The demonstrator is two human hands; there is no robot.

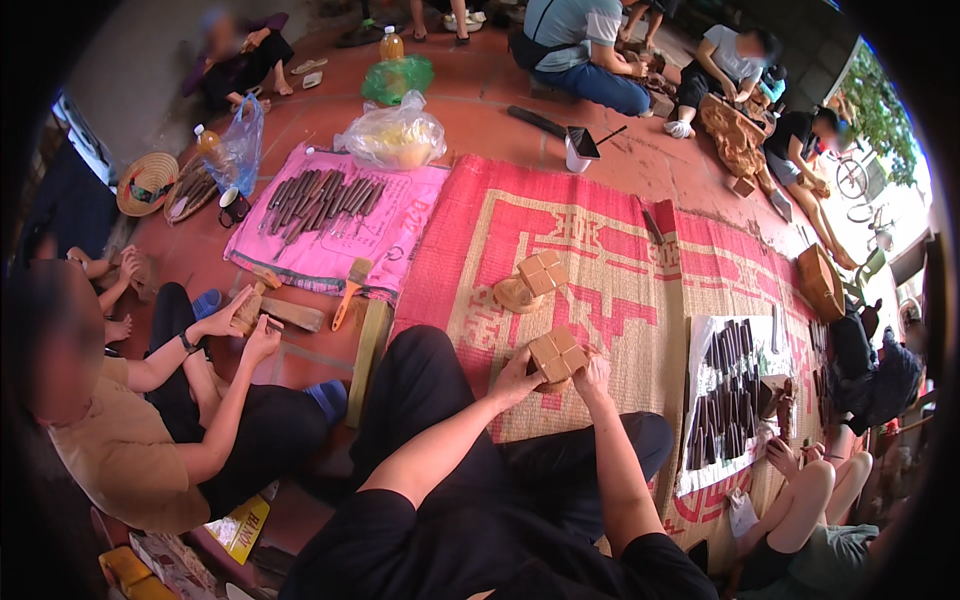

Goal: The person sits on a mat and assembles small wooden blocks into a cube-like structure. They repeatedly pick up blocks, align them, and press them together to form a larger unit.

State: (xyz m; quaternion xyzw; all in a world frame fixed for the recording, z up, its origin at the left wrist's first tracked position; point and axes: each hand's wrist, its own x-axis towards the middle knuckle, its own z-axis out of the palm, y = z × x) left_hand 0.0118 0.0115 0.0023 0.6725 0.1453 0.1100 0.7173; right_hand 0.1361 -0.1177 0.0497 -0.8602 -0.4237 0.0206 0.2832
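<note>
My left hand [515, 379] grips the near left side of a square brown block [557, 354], its fingers partly hidden beneath it. Lines cross on the block's top; whether they are grooves or string I cannot tell. At the block's right edge my right hand [593, 371] is closed with fingertips against it; anything smaller pinched there is hidden. A second square block [542, 271], marked with the same cross, sits tilted just beyond, partly over a round pale wooden piece [514, 296]. Both lie on the red and tan woven mat [590, 235] in front of my knees.
Rows of dark carving tools [325, 203] lie on a pink cloth [405, 240] at the left, near a brush [351, 293]. More tools [727, 390] cover a white sheet at the right. A person [140, 420] works a wooden piece close on my left; others sit around.
</note>
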